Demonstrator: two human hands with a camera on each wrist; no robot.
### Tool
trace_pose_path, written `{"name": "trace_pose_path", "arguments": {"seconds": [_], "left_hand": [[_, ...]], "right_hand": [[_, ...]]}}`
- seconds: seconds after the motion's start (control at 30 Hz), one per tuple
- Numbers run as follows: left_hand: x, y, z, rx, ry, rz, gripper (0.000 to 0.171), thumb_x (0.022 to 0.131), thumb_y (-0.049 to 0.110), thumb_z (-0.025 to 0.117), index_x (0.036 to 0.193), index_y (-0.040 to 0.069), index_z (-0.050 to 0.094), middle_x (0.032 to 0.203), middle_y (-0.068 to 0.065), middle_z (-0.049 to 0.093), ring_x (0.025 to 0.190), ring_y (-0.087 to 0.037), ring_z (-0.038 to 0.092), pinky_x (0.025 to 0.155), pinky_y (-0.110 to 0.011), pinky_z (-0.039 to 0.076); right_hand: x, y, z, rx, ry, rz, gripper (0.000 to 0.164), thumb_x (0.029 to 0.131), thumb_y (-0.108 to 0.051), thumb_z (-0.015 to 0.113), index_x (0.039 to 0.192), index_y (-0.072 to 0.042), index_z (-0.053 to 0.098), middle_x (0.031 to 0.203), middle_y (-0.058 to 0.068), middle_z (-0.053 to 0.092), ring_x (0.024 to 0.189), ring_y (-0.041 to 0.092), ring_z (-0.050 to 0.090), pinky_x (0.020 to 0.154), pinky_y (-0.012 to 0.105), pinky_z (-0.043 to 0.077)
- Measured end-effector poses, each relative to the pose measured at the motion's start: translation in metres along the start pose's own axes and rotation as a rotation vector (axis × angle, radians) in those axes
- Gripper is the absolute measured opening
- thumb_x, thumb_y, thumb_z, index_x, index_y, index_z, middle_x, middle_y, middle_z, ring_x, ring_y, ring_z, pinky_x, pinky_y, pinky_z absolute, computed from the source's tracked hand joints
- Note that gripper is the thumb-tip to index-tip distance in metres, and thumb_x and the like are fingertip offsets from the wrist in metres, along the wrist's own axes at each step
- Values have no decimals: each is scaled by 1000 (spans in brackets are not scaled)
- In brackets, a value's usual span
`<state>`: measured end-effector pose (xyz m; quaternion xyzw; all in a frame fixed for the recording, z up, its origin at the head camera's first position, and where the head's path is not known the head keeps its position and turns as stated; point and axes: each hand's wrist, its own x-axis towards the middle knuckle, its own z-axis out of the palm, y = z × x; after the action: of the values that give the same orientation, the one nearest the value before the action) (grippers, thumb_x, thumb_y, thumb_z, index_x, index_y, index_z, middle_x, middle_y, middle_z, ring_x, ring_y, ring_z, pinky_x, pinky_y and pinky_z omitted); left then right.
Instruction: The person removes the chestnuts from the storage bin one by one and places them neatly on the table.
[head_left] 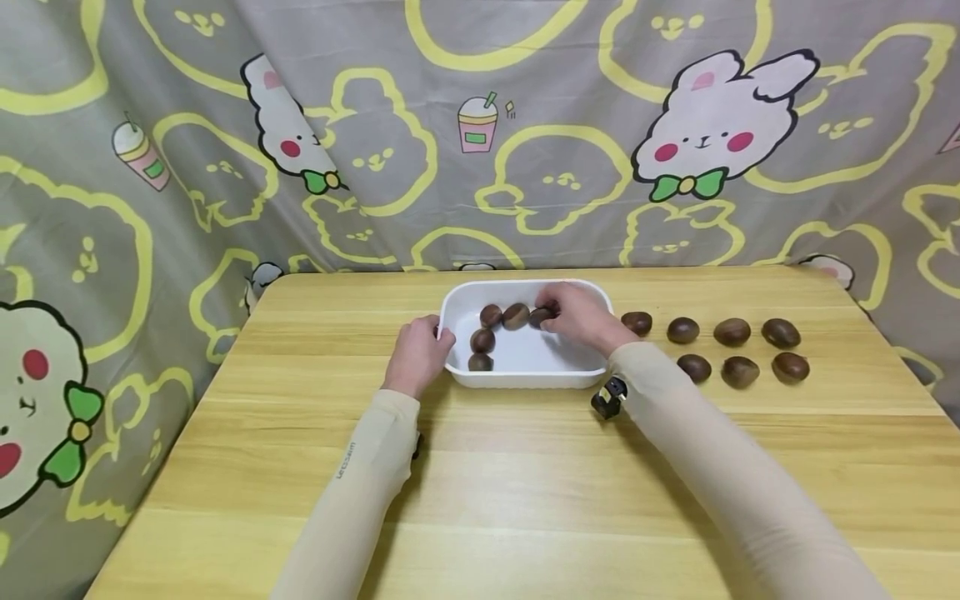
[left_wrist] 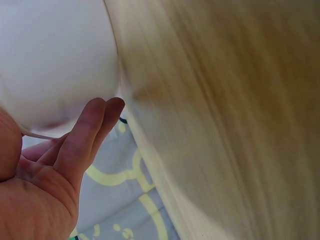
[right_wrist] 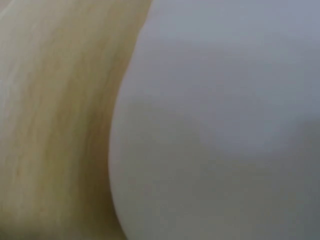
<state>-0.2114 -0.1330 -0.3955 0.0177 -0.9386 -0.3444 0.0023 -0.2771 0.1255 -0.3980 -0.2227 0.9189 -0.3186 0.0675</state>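
A white rectangular tray stands on the table with several brown chestnuts in its left and back part. They form a bent line along the left side and the back. My left hand grips the tray's left end, thumb over the rim and fingers along the outer wall; the left wrist view shows these fingers against the white side. Inside the tray at the back, my right hand pinches a chestnut at the right end of the line. The right wrist view shows only the tray wall, blurred, and wood.
Right of the tray, several more chestnuts lie in two rows on the wooden table. My right forearm passes in front of the near row's left part. A patterned curtain hangs behind the table and along its left side.
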Motion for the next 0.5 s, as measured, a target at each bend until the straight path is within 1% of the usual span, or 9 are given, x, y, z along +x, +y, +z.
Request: {"name": "trace_pose_path", "arguments": {"seconds": [0.1,0.17,0.37,0.5], "left_hand": [[0,1,0,-7,-4,-3,29,95,14,52,113,-3,68,96,-14,70,84,-22,64,73,-35,55],[0,1,0,-6,-6,-2,30,95,14,52,113,-3,68,96,-14,69,84,-23,64,73,-35,55],[1,-1,0,9,-2,3,29,95,15,51,111,-2,69,94,-14,69,83,-23,64,73,-36,54],[1,-1,0,10,-3,1,29,95,15,52,111,-2,69,94,-14,70,84,-23,64,73,-36,54]], "right_hand": [[-1,-1,1,16,-26,6,28,82,2,71,109,2,65,105,15,66,100,31,60,95,45,44],[-1,-2,2,8,-32,14,29,81,2,70,109,2,65,104,15,66,99,31,60,94,45,44],[-1,-4,3,-4,-35,28,26,81,1,71,106,1,65,100,13,66,96,29,60,92,42,46],[-2,-4,2,-5,-41,29,28,81,1,70,108,2,65,101,14,67,97,29,61,92,43,46]]}}
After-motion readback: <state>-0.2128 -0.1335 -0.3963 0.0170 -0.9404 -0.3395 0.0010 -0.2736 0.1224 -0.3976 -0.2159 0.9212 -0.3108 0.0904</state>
